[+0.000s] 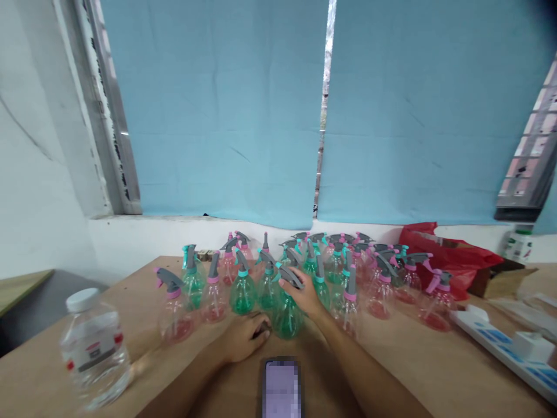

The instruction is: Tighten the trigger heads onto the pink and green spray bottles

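Note:
My right hand (306, 292) is wrapped round the grey spray head of a green spray bottle (288, 318), which stands upright on the wooden table (143, 371). Just left of that bottle, my left hand (249, 337) rests on the tabletop with its fingers curled; whatever they may hold is hidden. Beside and behind my hands stand several more spray bottles, among them a green one (243, 293) and a pink one (214, 299), with grey heads and teal or pink collars.
A phone (282, 389) lies in front of my hands. At the left stands a clear water bottle (94, 351). On the right are a white power strip (500, 345), a red plastic bag (448, 255) and a cardboard box (500, 278). Blue curtains (235, 116) hang behind.

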`<state>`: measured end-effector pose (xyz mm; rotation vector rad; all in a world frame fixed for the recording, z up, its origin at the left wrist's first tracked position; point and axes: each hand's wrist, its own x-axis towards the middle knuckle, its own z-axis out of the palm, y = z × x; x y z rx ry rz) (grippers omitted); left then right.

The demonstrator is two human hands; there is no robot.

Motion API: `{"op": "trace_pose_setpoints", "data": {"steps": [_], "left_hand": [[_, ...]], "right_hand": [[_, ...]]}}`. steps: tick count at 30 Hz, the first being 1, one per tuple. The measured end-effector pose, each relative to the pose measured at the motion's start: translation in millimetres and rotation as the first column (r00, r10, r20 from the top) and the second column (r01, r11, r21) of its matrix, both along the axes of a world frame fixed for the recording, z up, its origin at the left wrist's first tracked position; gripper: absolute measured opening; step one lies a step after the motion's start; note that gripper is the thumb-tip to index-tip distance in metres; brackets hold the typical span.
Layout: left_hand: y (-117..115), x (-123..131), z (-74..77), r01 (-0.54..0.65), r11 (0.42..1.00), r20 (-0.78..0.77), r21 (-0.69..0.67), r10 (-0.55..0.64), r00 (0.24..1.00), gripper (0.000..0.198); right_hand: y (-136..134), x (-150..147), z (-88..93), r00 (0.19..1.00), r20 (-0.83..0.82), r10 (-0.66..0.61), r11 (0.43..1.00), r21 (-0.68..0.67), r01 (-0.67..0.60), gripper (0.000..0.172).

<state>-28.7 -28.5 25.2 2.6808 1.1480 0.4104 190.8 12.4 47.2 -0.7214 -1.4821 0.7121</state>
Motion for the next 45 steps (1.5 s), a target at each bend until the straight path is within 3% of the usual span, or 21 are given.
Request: {"op": "trace_pose_setpoints", "data": {"steps": [8,13,16,24,31,39,45], "left_hand": [[1,0,-0.2,0.008,1.0,-0.021,0.025,-0.008,1.0,0.018],[1,0,-1.5,0.013,1.0,-0.01,0.008,-0.013,1.0,0.019],[1,-1,-2.0,0.014,1.0,0.001,0.011,-0.014,1.0,0.019],[2,-1,-4.1,0.021,0.999,0.0,0.042,-0.021,1.0,0.017],[1,-1,-3.0,0.013,0.999,-0.019,0.034,-0.013,1.0,0.019],[1,-2,-2.9,0.011,1.0,-0.002,0.014,-0.011,1.0,0.018],[2,-1,-4.3,-0.019,0.999,-0.014,0.027,0.019,1.0,0.019]], "right_hand": [[-1,-10,4.6,0.996,-0.007,0.088,0.996,0.034,-0.088,0.025],[-10,-11,14.3,0.959,-0.022,0.281,0.959,-0.042,-0.282,0.027],[-14,-13,16.0,0.941,-0.067,0.333,0.938,-0.084,-0.338,0.033],[-16,-13,12.1,0.929,-0.11,0.352,0.924,-0.12,-0.364,0.027],[-18,-9,9.0,0.968,-0.085,0.238,0.961,-0.126,-0.247,0.019],[-16,-12,9.6,0.966,0.022,0.258,0.964,-0.068,-0.256,0.028],[-15,-13,7.4,0.953,0.01,0.302,0.95,-0.079,-0.301,0.029]]}}
